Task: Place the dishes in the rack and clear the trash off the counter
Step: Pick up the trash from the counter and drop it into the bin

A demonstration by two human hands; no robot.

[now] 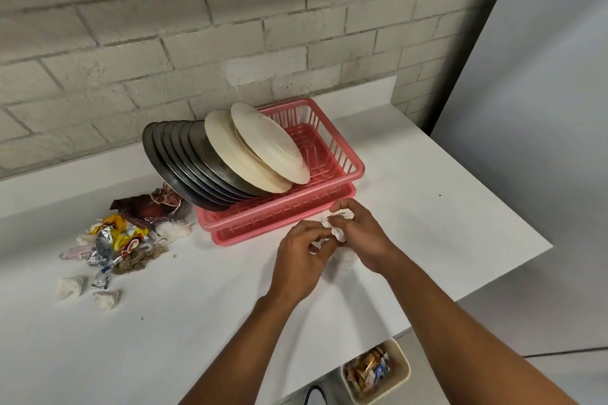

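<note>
One small bin [399,357] stood below the near edge of the counter [197,322], with wrappers in it. Above it, both hands worked on the same scrap. The left hand [297,261] and the right hand [360,237] each had fingers curled in, pinching a crumpled tissue [339,225] between them, just in front of the pink rack [273,219]. More white paper seemed to lie under the palms, though how much could not be told. The step looked like gathering this tissue for the bin. It would go best if the loose bits were balled tight into one hand first, so nothing dropped on the carry to the edge. Farther left, two tissue wads [70,286] and a heap of foil wrappers [118,237] lay on the counter, well apart from the hands. Beyond, the steel plates [184,161] and cream plates [263,148] leaned in the rack, overhanging its left end, so a sweeping arm ought to keep clear of them.
</note>
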